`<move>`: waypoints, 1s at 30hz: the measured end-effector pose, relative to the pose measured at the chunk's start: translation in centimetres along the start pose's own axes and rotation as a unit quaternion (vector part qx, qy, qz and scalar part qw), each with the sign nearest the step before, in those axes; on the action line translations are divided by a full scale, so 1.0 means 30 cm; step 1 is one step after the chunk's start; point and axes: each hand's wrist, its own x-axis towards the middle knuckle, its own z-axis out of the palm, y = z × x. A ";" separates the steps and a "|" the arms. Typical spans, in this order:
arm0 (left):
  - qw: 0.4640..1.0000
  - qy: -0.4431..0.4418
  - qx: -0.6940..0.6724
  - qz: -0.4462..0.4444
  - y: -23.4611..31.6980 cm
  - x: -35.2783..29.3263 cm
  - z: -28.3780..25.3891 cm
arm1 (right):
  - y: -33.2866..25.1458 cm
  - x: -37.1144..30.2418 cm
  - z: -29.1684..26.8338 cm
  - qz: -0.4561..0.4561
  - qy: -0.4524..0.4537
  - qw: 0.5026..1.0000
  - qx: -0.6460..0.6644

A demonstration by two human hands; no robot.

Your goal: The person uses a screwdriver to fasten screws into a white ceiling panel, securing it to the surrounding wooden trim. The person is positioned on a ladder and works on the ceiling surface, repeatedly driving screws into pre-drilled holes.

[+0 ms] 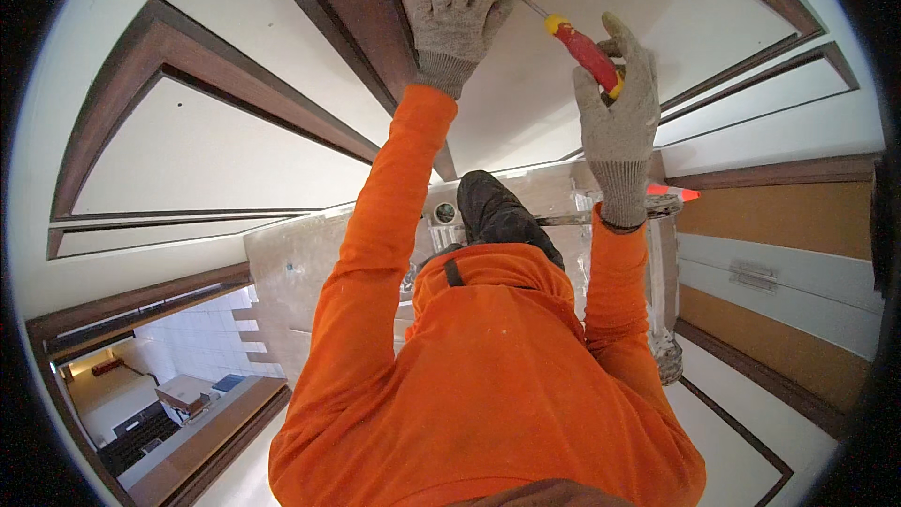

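Observation:
My left hand (457,19), in a grey knit glove, lies flat against a white panel (713,33) with its fingers stretched out. My right hand (621,117), gloved alike, holds a screwdriver (584,52) by its red and yellow handle. The thin metal shaft slants up and left. Its tip meets a small dark spot on the panel, just beside my left fingers; whether a screw sits there is too small to tell. Both arms reach upward in orange sleeves.
Dark brown trim (361,23) borders the panel, and more white panels (225,155) continue to the left. An orange cone (678,193) shows beyond my right forearm. At lower left an opening looks onto a white tiled wall (192,343).

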 end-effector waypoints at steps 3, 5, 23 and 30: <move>0.998 0.023 0.051 0.006 0.009 -0.007 0.015 | 0.016 0.011 0.035 0.055 0.029 0.997 0.037; 0.998 0.025 0.053 0.008 0.015 -0.005 0.012 | 0.016 0.020 0.028 0.145 0.014 0.987 0.073; 0.998 0.017 0.061 0.015 -0.036 -0.023 0.031 | -0.054 0.038 0.004 0.126 -0.046 0.990 0.046; 0.998 0.034 0.042 0.023 -0.022 0.001 0.022 | -0.055 0.059 -0.013 -0.005 0.004 1.000 0.015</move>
